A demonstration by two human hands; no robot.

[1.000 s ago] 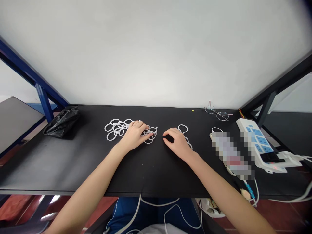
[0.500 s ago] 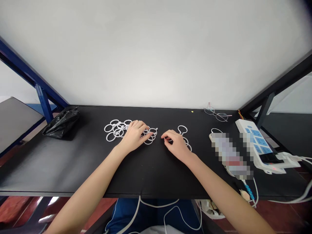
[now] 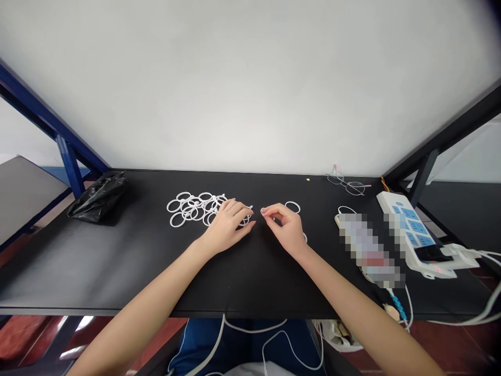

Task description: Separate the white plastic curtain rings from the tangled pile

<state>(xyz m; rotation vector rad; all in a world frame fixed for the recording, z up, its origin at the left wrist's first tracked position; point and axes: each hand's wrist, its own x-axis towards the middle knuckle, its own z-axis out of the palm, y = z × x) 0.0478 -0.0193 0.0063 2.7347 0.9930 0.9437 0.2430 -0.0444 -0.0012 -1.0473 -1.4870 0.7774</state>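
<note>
White rings with small eyelets, like curtain rings (image 3: pixel 178 219), lie in an overlapping pile on the black table (image 3: pixel 148 271). My left hand (image 3: pixel 229 224) rests over the right end of this pile, its fingers stretched and the thumb apart. Across a narrow gap, my right hand (image 3: pixel 285 227) has thumb and index finger pressed together. What sits in that pinch, if anything, is too small to make out. Behind my right hand lies another white ring (image 3: pixel 293 207), and bits of others show around the hand, mostly covered by it.
A black plastic bag (image 3: pixel 99 198) lies at the left. Towards the right are eyeglasses (image 3: pixel 355 188), a pixelated phone (image 3: pixel 368 248) with a cable, and a white power strip (image 3: pixel 417 235) with plugs. White cables (image 3: pixel 254 331) hang at the front edge. A pale wall (image 3: pixel 250 94) rises behind.
My left hand has slid right along the pile, uncovering rings at its middle. My right hand has closed from a loose curl into a pinch and covers more of the rings beside it.
</note>
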